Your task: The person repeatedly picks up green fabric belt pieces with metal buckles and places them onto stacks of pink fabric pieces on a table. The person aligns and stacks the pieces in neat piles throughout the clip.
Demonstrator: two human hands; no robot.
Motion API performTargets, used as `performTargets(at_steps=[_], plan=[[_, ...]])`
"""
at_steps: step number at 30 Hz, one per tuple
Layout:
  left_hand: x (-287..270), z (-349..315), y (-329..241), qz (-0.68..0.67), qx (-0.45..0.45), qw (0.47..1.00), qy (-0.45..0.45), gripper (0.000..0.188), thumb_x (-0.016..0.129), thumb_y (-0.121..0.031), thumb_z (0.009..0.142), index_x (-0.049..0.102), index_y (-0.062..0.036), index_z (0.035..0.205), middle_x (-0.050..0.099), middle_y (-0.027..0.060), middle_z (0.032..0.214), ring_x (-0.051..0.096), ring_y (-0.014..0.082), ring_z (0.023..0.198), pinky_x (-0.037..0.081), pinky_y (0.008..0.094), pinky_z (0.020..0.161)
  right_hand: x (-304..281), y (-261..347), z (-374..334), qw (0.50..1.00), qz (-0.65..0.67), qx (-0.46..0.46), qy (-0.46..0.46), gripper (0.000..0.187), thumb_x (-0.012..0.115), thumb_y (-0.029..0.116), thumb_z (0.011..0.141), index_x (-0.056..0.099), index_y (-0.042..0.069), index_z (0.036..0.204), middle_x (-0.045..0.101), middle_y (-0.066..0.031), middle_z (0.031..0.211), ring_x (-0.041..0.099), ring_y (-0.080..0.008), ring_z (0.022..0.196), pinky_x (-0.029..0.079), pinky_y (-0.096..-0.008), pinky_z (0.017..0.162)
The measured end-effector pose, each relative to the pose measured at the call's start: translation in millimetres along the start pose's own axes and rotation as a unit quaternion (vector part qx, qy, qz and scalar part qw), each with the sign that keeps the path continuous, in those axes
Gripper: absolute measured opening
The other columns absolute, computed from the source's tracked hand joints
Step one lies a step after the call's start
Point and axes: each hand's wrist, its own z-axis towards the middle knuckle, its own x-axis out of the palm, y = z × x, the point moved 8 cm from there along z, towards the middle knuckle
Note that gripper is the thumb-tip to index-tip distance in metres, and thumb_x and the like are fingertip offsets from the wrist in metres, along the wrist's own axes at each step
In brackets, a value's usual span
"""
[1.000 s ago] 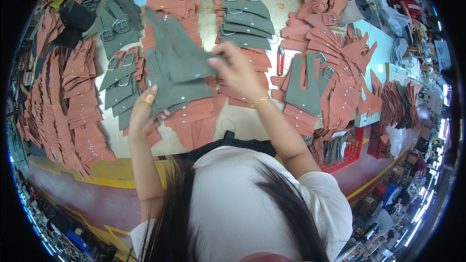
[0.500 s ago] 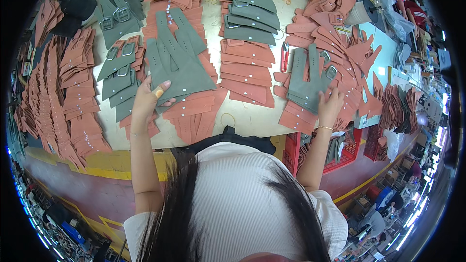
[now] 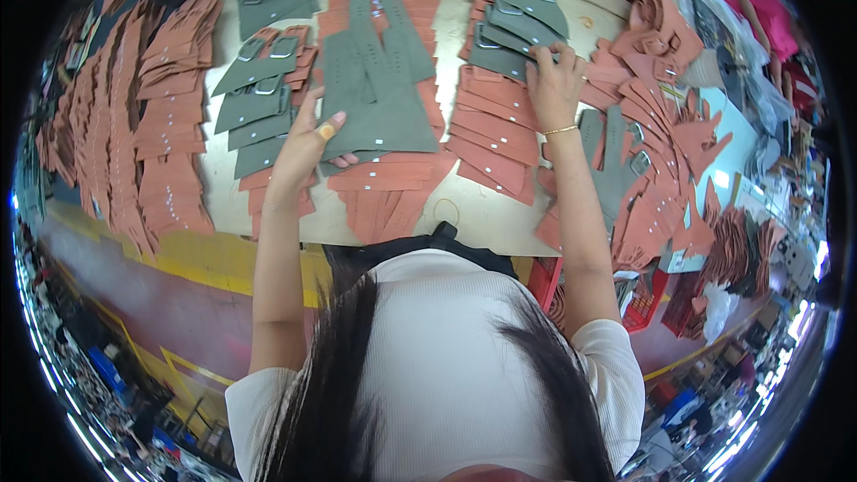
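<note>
My left hand [image 3: 308,141] grips the left edge of a green strap panel [image 3: 386,120], thumb on top and fingers underneath. This flat, leather-like panel has long punched straps pointing away from me and lies over salmon panels of the same sort. Farther right, my right hand [image 3: 557,87] reaches to a small stack of green buckle panels [image 3: 500,61], its fingers closed at the right corner of the lower ones. How many layers are between those fingers is hidden. Below that stack runs an overlapping row of salmon panels [image 3: 486,129].
Green buckle panels [image 3: 250,107] overlap left of my left hand. Long rows of salmon pieces [image 3: 174,125] cover the table's left side. Under my right forearm lie green strapped pieces [image 3: 607,183] beside a salmon heap [image 3: 656,125]. A red crate [image 3: 643,303] stands below the table edge.
My right hand has moved away from the green strapped pieces on the right, forward and left to the green buckle stack. My left hand keeps its grip on the strap panel. The view has shifted.
</note>
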Motion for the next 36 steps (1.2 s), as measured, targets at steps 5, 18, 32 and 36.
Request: performTargets(at_steps=[5,18,32,36], plan=[[-2,1,2,-0.015,0.001,1.000,-0.001,0.052,0.056,-0.019,0.098,0.028,-0.0059,0.139,0.060,0.0162,0.104,0.065,0.0197,0.058,0.051,0.0261,0.046,1,2,13,0.999,-0.009,-0.040,-0.003,0.011,0.071,0.017,0.079,0.068,0.017,0.089,0.057,-0.0028,0.102,0.052,-0.0268,0.094,0.039,-0.0422,0.084],[-9,4,24,-0.113,-0.003,0.992,-0.057,0.044,0.059,-0.018,0.095,0.032,0.0022,0.123,0.039,0.0267,0.128,0.068,0.0296,0.081,0.063,0.0357,0.058,-102,78,68,0.953,0.265,0.040,0.141,0.010,0.068,0.008,0.087,0.063,0.000,0.093,0.071,-0.0105,0.088,0.067,-0.0165,0.076,0.052,-0.0288,0.074],[-10,5,29,-0.160,0.021,0.986,-0.030,0.040,0.053,-0.039,0.099,0.049,-0.0001,0.106,0.058,0.0098,0.100,0.066,0.0199,0.087,0.062,0.0342,0.057,-32,222,-37,0.897,0.318,-0.199,0.234,0.015,0.072,0.003,0.077,0.065,0.003,0.091,0.071,-0.0071,0.108,0.064,-0.0248,0.089,0.052,-0.0339,0.078],[-11,3,21,-0.040,0.025,0.998,-0.034,0.053,0.060,-0.046,0.094,0.051,0.0031,0.112,0.060,0.0115,0.092,0.065,0.0161,0.081,0.060,0.0325,0.054,-40,226,-10,0.889,0.334,-0.160,0.270,0.013,0.069,0.004,0.081,0.067,0.002,0.094,0.070,-0.0109,0.110,0.064,-0.0271,0.093,0.051,-0.0357,0.082]])
